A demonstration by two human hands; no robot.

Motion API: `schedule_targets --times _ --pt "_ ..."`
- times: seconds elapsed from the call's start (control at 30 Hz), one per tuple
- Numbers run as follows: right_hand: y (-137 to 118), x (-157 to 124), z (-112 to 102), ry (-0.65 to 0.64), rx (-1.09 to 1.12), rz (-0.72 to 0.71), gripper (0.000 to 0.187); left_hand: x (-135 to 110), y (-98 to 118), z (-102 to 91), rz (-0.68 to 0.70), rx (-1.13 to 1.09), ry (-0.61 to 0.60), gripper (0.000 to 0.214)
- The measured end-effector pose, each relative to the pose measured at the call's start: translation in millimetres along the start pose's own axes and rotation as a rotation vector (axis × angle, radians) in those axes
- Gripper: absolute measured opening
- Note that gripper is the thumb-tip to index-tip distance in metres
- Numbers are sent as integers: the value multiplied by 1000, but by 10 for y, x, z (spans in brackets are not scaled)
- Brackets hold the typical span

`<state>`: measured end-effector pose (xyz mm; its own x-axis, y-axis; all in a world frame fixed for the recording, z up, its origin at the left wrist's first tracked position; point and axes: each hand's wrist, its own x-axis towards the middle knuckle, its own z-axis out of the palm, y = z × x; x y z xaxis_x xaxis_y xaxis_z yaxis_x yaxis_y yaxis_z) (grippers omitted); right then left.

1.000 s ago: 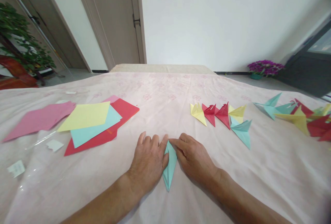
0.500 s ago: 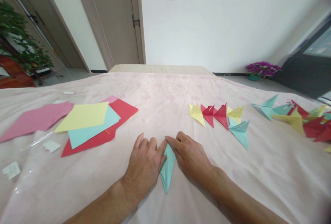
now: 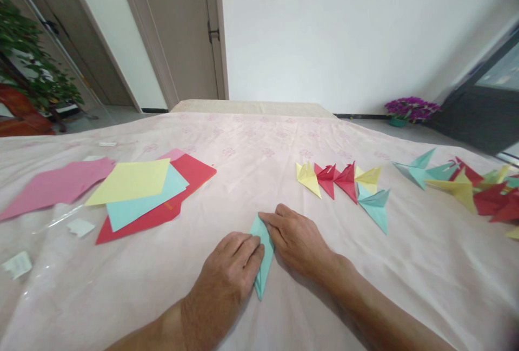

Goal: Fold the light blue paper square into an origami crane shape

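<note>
A light-blue sheet of origami paper [image 3: 266,256], folded into a narrow kite shape, lies flat on the cloth with its long axis pointing away from me. My left hand [image 3: 229,267] is closed at its left side, thumb and bent fingers pressed on the middle of the paper and hiding part of its left edge. At the upper right edge, near the far tip, my right hand [image 3: 295,234] holds the paper with its index finger and thumb, the other fingers curled under.
On the left lie flat sheets in pink [image 3: 60,183], yellow [image 3: 132,180], blue [image 3: 141,207] and red [image 3: 194,175]. To the right stand several folded paper cranes, among them a red one [image 3: 346,178] and a blue one [image 3: 375,207]. A pale flowered cloth [image 3: 251,172] covers the table.
My left hand has slid down toward me from the paper's far tip, its fingers now bent together. The right hand stays near the tip.
</note>
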<state>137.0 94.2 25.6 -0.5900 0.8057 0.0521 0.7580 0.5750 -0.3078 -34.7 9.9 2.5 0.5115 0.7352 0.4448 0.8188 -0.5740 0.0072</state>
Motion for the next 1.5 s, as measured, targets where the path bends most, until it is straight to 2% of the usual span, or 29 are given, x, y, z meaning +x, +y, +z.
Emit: schedule_targets --times 0.1,0.27,0.47,0.7,0.9,1.07,1.3,1.4,1.5 --pt "7 -7 -1 6 36 -8 21 -14 23 -7 -13 -1 0 28" --pt "-1 -26 26 14 30 0 15 -12 46 -48 -30 9 -69 26" --pt "-16 -34 71 31 -31 1 18 -80 79 -69 48 12 -34 28" --pt "-61 -14 109 48 -93 21 21 -89 82 -90 67 15 -55 28" --pt "-100 11 143 74 -97 95 18 -69 70 -93 90 -8 -61 23" --pt "-82 20 150 97 -84 93 14 -81 41 -64 -1 -132 -71 21" --pt "-60 4 204 129 -122 81 12 -76 -44 28 -177 -273 -18 36" --pt "-57 -5 222 146 -136 72 13 -59 -94 56 -188 -266 -41 31" --pt "-62 -18 231 147 -142 60 13 -57 -144 75 -146 -220 -1 25"
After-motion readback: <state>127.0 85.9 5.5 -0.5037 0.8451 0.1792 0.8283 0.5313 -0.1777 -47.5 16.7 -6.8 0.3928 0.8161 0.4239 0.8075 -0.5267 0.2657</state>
